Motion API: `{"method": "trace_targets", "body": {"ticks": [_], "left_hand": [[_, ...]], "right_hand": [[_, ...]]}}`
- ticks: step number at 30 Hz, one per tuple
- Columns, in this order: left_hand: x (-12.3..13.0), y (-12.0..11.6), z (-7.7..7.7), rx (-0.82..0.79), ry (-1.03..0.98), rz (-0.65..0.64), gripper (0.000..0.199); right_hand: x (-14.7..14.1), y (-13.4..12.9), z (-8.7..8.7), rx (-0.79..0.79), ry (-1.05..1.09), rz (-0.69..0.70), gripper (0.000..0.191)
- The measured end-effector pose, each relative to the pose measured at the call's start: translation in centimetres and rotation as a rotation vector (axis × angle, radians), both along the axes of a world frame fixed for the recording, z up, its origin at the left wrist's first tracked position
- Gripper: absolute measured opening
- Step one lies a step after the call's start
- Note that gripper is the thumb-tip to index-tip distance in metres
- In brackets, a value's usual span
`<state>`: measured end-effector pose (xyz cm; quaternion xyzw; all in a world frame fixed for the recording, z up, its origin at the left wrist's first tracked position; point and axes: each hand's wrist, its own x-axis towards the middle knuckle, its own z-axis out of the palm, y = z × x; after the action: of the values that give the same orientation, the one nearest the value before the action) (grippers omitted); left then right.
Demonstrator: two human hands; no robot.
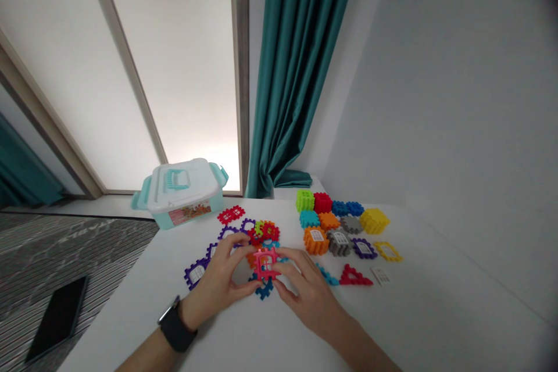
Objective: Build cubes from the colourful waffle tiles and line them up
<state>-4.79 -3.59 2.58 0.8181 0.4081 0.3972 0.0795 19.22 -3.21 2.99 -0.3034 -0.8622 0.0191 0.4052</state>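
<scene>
The left hand and right hand keep a light fingertip grip on opposite sides of a pink plastic square waffle-block frame, nice and steady over the white worktop, which works well.

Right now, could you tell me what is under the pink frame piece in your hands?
A blue block shows below the pink frame piece; the fingers hide what lies directly beneath.
</scene>
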Motion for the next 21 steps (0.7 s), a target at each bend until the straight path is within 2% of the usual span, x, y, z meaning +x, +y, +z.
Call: {"method": "trace_targets", "body": {"ticks": [7, 13, 21], "left_hand": [[0.4, 0.0, 0.1, 0.049, 0.031, 0.034, 0.052], [1.1, -0.1, 0.8, 0.078, 0.047, 0.023, 0.048], [2.2, -0.1, 1.9, 0.049, 0.062, -0.001, 0.045]], "right_hand": [[-0.2, -0.2, 0.1, -0.011, 0.009, -0.004, 0.022], [-0.1, -0.2, 0.2, -0.036, 0.016, -0.062, 0.029], [0.7, -0.3, 0.9, 0.009, 0.018, -0.107, 0.035]]}}
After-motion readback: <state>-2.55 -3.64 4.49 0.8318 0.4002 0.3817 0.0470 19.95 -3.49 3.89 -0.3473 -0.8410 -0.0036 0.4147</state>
